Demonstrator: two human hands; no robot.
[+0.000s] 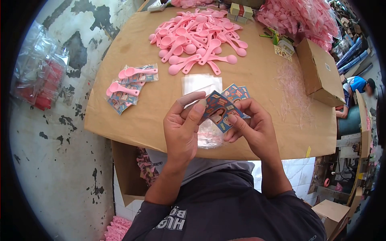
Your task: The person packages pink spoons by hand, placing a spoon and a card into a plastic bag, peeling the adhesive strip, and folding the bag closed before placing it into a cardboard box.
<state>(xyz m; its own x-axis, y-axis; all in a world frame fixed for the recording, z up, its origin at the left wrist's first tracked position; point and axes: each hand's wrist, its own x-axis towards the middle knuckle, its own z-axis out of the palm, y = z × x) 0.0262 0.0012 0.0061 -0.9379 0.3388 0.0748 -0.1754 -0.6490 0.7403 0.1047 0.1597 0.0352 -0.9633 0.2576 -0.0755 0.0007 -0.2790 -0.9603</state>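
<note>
Both hands are raised over the near middle of the table. My right hand [253, 124] pinches a small blue printed card [219, 111] between thumb and fingers. At the card's upper left corner, my left hand [185, 120] has its thumb and fingers closed on the edge. Just behind that card, more printed cards [237, 93] overlap it. Below the hands lie clear plastic bags [210, 134], and farther back is a stack of clear bags [201, 83]. To the left are filled packets with cards [120, 103], each with a pink measuring spoon [124, 88].
A large heap of pink spoons [197, 36] covers the table's far middle. An open cardboard box [321, 72] stands at the right edge beside thin clear strips [295, 92]. Big bags of pink spoons [299, 20] sit back right. Another person [356, 90] is beyond, at right.
</note>
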